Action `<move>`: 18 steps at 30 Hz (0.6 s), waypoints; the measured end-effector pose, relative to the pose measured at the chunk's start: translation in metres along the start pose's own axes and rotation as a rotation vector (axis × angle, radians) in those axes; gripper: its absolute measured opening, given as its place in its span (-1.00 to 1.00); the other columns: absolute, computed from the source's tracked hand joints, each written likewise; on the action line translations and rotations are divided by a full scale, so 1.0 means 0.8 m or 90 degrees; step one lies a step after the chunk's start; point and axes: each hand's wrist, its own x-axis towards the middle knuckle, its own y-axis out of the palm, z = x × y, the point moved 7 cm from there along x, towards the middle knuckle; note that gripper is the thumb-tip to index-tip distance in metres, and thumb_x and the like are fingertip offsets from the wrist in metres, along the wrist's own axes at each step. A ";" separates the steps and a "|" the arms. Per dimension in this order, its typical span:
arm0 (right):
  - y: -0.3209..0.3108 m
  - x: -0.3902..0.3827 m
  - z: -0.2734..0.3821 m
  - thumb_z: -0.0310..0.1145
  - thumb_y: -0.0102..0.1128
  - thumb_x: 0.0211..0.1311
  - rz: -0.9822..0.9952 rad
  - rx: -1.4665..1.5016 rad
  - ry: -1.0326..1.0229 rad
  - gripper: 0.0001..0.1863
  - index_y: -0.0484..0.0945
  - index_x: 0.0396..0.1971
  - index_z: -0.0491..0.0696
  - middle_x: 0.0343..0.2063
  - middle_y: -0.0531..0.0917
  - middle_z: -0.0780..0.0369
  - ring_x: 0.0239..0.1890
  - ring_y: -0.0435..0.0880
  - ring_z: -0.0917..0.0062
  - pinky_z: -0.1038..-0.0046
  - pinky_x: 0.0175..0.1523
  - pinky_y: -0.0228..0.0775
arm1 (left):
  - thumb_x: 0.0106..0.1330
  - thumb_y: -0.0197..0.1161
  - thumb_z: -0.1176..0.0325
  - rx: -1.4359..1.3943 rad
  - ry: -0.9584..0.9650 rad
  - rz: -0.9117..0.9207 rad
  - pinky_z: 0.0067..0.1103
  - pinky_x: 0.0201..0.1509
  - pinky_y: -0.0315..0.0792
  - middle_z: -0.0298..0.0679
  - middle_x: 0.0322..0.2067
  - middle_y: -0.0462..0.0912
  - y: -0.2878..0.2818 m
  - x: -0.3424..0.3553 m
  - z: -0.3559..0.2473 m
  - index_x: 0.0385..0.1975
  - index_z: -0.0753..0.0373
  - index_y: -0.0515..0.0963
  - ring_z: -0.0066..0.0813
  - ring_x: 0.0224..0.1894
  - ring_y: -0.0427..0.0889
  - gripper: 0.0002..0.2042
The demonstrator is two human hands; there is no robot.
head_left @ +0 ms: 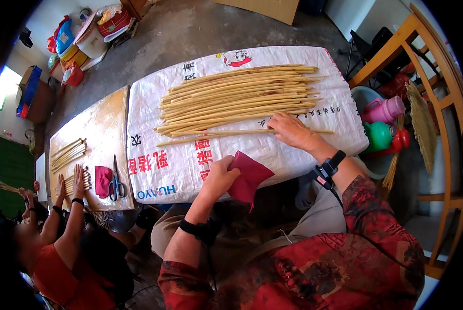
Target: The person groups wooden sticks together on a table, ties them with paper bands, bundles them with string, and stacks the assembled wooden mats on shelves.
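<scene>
A wide row of long, pale yellow plant stalks (236, 98) lies side by side on a white woven sack sheet (146, 113) spread over the table. One separate stalk (216, 135) rests just in front of the row. My right hand (292, 133) has its fingers closed on that stalk, toward its right end. In my left hand (220, 177) is a folded maroon cloth (249, 178), gripped at its left side near the table's front edge. The cloth hangs partly past that edge, apart from the stalk.
On the adjoining board (97, 124) at left lie scissors (116, 187), another maroon cloth (103, 181) and short stalks (68, 155). A co-worker's hands (71, 183) press on stalks there. At right stand a wooden chair frame (440, 103), pink flask (383, 109) and green container (378, 135).
</scene>
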 end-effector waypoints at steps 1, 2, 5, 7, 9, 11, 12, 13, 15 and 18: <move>-0.003 -0.001 0.001 -0.50 0.21 -0.19 -0.012 0.008 -0.012 -0.70 0.40 -0.34 -0.10 -0.33 0.41 0.16 -0.14 0.40 0.30 0.33 -0.06 0.28 | -0.01 0.11 0.42 0.000 -0.007 0.011 -0.45 -0.35 0.38 0.01 -0.54 0.52 -0.001 -0.003 -0.002 -0.37 0.42 0.44 -0.23 -0.46 0.53 -0.77; -0.004 -0.004 0.001 -0.50 0.21 -0.19 -0.010 0.013 -0.016 -0.70 0.40 -0.34 -0.10 -0.33 0.41 0.16 -0.14 0.40 0.30 0.33 -0.06 0.28 | -0.01 0.12 0.42 0.000 -0.014 0.022 -0.46 -0.35 0.38 -0.01 -0.53 0.52 -0.001 -0.005 -0.002 -0.36 0.41 0.45 -0.23 -0.46 0.53 -0.77; -0.009 -0.014 -0.010 -0.48 0.20 -0.19 0.039 -0.039 0.039 -0.67 0.36 -0.33 -0.10 -0.27 0.40 0.14 -0.11 0.37 0.29 0.28 -0.05 0.26 | -0.01 0.15 0.41 0.021 0.161 -0.080 -0.50 -0.34 0.38 -0.03 -0.50 0.52 -0.012 -0.006 -0.007 -0.35 0.39 0.46 -0.26 -0.48 0.51 -0.77; -0.016 -0.031 -0.022 -0.47 0.20 -0.19 0.000 -0.069 0.035 -0.71 0.37 -0.39 -0.10 -0.30 0.42 0.13 -0.14 0.40 0.27 0.27 -0.08 0.27 | 0.01 0.15 0.41 0.003 0.134 -0.082 -0.52 -0.33 0.37 -0.06 -0.47 0.53 -0.012 -0.001 -0.009 -0.34 0.39 0.46 -0.34 -0.46 0.50 -0.77; -0.019 -0.038 -0.030 -0.46 0.19 -0.17 0.027 -0.058 0.062 -0.75 0.38 -0.41 -0.10 -0.33 0.44 0.12 -0.17 0.42 0.26 0.27 -0.11 0.28 | 0.03 0.15 0.41 -0.012 0.100 -0.091 -0.55 -0.32 0.37 -0.10 -0.45 0.53 -0.016 -0.001 -0.014 -0.33 0.39 0.46 -0.41 -0.44 0.50 -0.77; -0.015 -0.039 -0.039 -0.46 0.19 -0.16 0.056 -0.058 0.098 -0.78 0.39 -0.44 -0.11 -0.36 0.45 0.12 -0.20 0.44 0.24 0.27 -0.13 0.28 | 0.09 0.12 0.42 -0.310 -0.028 0.013 -0.60 -0.32 0.37 -0.18 -0.41 0.53 0.002 0.000 -0.010 -0.30 0.39 0.44 -0.56 -0.38 0.47 -0.78; -0.012 -0.039 -0.039 -0.46 0.18 -0.14 0.061 -0.054 0.087 -0.80 0.40 -0.45 -0.11 -0.39 0.46 0.12 -0.22 0.45 0.23 0.26 -0.15 0.29 | 0.09 0.12 0.42 -0.308 -0.028 0.010 -0.60 -0.32 0.37 -0.18 -0.41 0.53 0.001 -0.001 -0.008 -0.30 0.39 0.44 -0.56 -0.38 0.47 -0.78; -0.010 -0.041 -0.037 -0.47 0.18 -0.13 0.068 -0.049 0.079 -0.82 0.42 -0.46 -0.11 -0.42 0.46 0.12 -0.25 0.46 0.22 0.25 -0.17 0.30 | 0.12 0.09 0.44 -0.344 -0.038 0.009 -0.63 -0.28 0.38 -0.23 -0.38 0.53 0.004 -0.001 -0.002 -0.25 0.38 0.44 -0.56 -0.36 0.48 -0.78; -0.005 -0.036 -0.029 -0.45 0.17 -0.11 0.048 -0.005 0.049 -0.84 0.42 -0.47 -0.11 -0.44 0.48 0.11 -0.25 0.46 0.21 0.25 -0.18 0.30 | 0.14 0.06 0.46 -0.380 -0.047 0.017 -0.66 -0.24 0.38 -0.27 -0.34 0.53 0.012 -0.002 0.006 -0.21 0.36 0.43 -0.57 -0.34 0.50 -0.78; -0.014 -0.028 -0.025 -0.39 0.13 -0.03 0.076 0.085 0.025 -0.85 0.44 -0.44 -0.11 -0.47 0.50 0.14 -0.34 0.49 0.26 0.31 -0.24 0.33 | 0.14 0.02 0.49 -0.496 -0.069 0.017 -0.64 -0.18 0.39 -0.25 -0.32 0.54 0.020 -0.006 0.009 -0.20 0.36 0.43 -0.55 -0.30 0.51 -0.77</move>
